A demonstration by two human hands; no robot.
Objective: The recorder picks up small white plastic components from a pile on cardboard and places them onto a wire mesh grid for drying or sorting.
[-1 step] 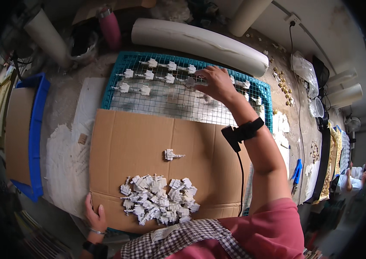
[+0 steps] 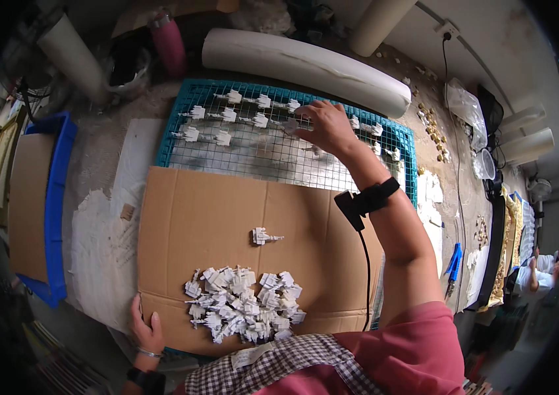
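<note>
A small white moulded piece is met by the fingertips of the right hand on the teal wire grid tray, in the upper middle of the view; the fingers are bent down over it as if it is being pinched, but whether it is truly gripped cannot be told, because the hand covers the contact. The piece is found at the end of a short row, and other white pieces of the same kind are seen spread in rows over the mesh, each kept apart from the next, probably so that they do not touch one another. Nearer to the body, a flat sheet of cardboard is laid over the front edge of the tray, and a heap of white pieces is gathered on it within easy reach. One single piece is lying alone between the heap and the tray. The left hand is closed over the near left edge of the cardboard, seemingly to keep the sheet steady. Behind the tray a long white roll is placed, and a blue bin is standing at the left side.
</note>
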